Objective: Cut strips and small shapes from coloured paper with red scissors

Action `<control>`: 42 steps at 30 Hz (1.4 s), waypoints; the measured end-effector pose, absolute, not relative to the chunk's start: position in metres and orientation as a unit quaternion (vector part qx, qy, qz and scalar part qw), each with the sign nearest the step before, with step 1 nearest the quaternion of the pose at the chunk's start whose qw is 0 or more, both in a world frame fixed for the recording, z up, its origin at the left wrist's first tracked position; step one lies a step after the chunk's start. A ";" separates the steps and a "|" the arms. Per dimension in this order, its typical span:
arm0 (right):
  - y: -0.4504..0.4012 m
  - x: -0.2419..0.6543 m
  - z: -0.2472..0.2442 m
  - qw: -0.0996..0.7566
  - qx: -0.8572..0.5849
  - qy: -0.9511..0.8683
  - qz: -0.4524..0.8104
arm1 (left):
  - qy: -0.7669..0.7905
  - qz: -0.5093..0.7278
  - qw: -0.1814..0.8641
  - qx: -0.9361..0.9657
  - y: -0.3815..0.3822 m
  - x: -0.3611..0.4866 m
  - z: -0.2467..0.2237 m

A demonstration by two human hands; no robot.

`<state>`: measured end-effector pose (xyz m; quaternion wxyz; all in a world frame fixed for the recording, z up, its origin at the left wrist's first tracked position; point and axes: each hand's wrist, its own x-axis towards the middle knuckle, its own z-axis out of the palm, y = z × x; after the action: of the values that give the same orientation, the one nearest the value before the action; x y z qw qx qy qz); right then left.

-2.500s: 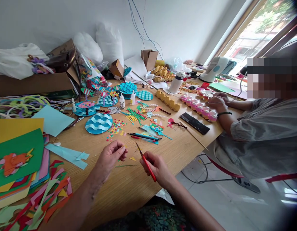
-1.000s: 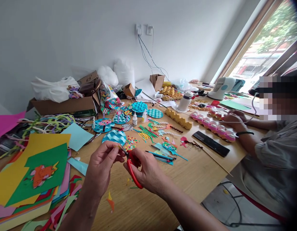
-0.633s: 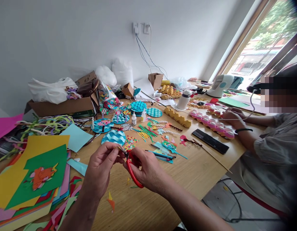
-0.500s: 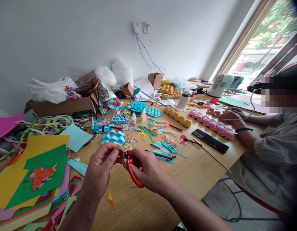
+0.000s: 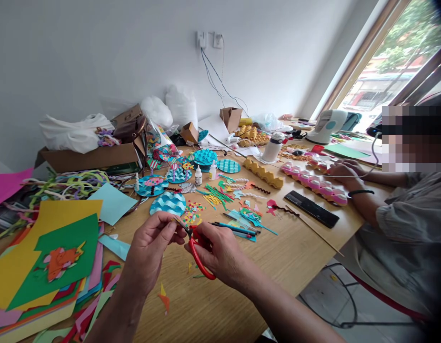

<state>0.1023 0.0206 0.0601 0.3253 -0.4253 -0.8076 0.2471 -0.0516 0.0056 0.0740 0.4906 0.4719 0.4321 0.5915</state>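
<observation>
- The scissors point(image 5: 199, 265) lie in the right hand point(image 5: 220, 252) above the counter point(image 5: 270, 267), red handle loops towards the wearer, blades towards the left hand point(image 5: 149, 247)
- The right hand is closed round the handles, fingers curled in at the loops; how far the blades are parted, I cannot tell
- They look light but stiff, with smooth handles that may slip a little if held loosely; best hold is thumb and fingers in the loops, well behind the pivot
- At the scissors' tips, the left hand is drawn narrow, thumb against fingers, on a tiny piece point(image 5: 173, 219), mostly hidden; it looks flimsy and easily creased, so a light pinch at its edge suits it, clear of the blades
- Nearer the wearer than the scissors, an orange and yellow paper scrap point(image 5: 164, 303) rests flat, thin enough to flutter
- Just beyond the scissors are loose paper dots point(image 5: 194, 209) and a blue wavy paper disc point(image 5: 167, 204), its raised strips likely easy to crush; lift it by the rim
- Right of the scissors lie pens point(image 5: 235, 230) and, farther off, a smooth, rigid phone point(image 5: 311, 208), best taken by its long sides
</observation>
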 end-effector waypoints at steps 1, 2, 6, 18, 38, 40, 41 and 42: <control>0.020 0.103 0.060 0.327 -0.423 -0.808 0.247 | 0.434 0.591 0.489 0.472 0.006 -0.052 0.074; 0.020 0.103 0.060 0.327 -0.421 -0.809 0.248 | 0.435 0.591 0.488 0.473 0.005 -0.052 0.073; 0.019 0.105 0.059 0.326 -0.422 -0.809 0.247 | 0.439 0.592 0.485 0.471 0.005 -0.051 0.073; 0.018 0.107 0.059 0.309 -0.432 -0.808 0.253 | 0.438 0.602 0.484 0.460 0.006 -0.051 0.073; 0.017 0.107 0.060 0.315 -0.426 -0.807 0.260 | 0.449 0.524 0.494 0.529 0.006 -0.055 0.069; 0.017 0.108 0.061 0.318 -0.421 -0.810 0.258 | 0.451 0.514 0.497 0.535 0.006 -0.056 0.070; 0.017 0.108 0.060 0.320 -0.419 -0.810 0.257 | 0.452 0.510 0.497 0.537 0.007 -0.056 0.070; 0.018 0.108 0.060 0.322 -0.417 -0.810 0.256 | 0.453 0.509 0.496 0.538 0.007 -0.056 0.071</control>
<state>0.1084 0.0176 0.0600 0.3221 -0.4170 -0.8103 0.2564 -0.0563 0.0067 0.0711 0.4964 0.5380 0.4529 0.5090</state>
